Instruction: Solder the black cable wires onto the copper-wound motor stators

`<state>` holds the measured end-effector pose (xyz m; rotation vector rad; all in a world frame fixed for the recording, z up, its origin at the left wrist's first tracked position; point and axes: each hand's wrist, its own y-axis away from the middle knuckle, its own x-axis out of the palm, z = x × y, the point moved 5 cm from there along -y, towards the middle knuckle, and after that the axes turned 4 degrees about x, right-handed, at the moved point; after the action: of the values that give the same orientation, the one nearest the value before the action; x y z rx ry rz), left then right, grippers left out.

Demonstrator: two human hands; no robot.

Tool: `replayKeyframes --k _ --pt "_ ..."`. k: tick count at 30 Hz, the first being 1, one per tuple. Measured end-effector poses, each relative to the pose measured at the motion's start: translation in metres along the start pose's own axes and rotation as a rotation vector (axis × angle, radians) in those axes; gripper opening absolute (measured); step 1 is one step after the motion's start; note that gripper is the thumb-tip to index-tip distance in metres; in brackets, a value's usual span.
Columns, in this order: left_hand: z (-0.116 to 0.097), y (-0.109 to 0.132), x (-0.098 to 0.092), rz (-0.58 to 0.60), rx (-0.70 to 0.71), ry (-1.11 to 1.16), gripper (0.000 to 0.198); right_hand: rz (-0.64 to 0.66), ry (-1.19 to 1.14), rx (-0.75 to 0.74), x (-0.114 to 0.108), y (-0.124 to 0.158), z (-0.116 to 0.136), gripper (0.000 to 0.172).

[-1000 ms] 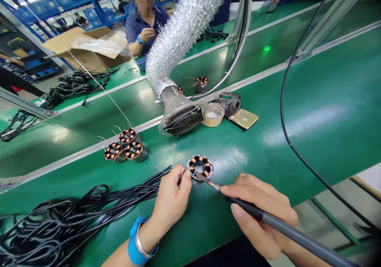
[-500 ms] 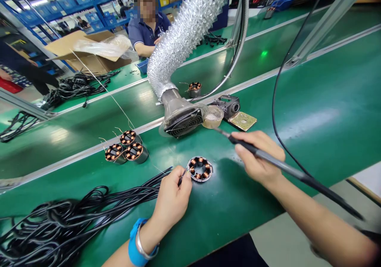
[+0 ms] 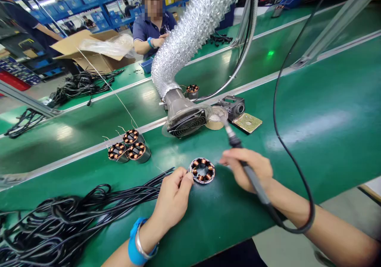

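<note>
My left hand (image 3: 175,191) pinches the end of a black cable against the left rim of a motor stator (image 3: 202,171) with copper windings, which lies on the green bench. My right hand (image 3: 250,169) is closed round the handle of a soldering iron (image 3: 256,185). The iron's tip points up and away, close to a small round tub (image 3: 216,118) of pale material; whether they touch I cannot tell. Beside the tub stands a grimy soldering iron stand (image 3: 233,106) with a yellowish sponge (image 3: 247,122). The cable's tip is mostly hidden by my left fingers.
Several black cables (image 3: 59,223) are heaped at the left. Three stators (image 3: 138,152) stand behind them. A fume extractor fan (image 3: 187,124) hangs on a silver duct (image 3: 184,37) in the middle. A co-worker (image 3: 153,29) sits across the bench.
My right hand has turned the soldering iron upright, bringing its tip to the tub, and its cord now loops over my forearm. My left hand stays at the stator. The view has shifted slightly.
</note>
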<state>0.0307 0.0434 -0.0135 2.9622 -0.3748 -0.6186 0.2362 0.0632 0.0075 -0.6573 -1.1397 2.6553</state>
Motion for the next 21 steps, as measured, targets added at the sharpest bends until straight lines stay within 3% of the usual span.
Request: replayKeyframes --k 3,5,8,14,21 --pt "0.004 0.001 -0.004 0.025 -0.018 0.125 0.035 0.261 -0.105 -0.166 0.031 0.002 0.02 0.017" --pt "0.006 0.001 -0.009 0.036 -0.034 0.169 0.033 0.347 -0.132 -0.228 0.043 0.001 0.026 0.02" --pt "0.006 0.0 -0.017 0.024 -0.061 0.145 0.028 0.374 -0.175 -0.231 0.048 -0.003 0.026 0.025" --pt "-0.001 -0.003 -0.025 -0.014 0.023 -0.021 0.023 0.443 -0.3 -0.161 0.045 -0.007 0.021 0.025" --pt "-0.002 -0.006 -0.016 0.109 -0.028 0.047 0.029 0.478 -0.349 -0.107 0.046 -0.005 0.017 0.03"
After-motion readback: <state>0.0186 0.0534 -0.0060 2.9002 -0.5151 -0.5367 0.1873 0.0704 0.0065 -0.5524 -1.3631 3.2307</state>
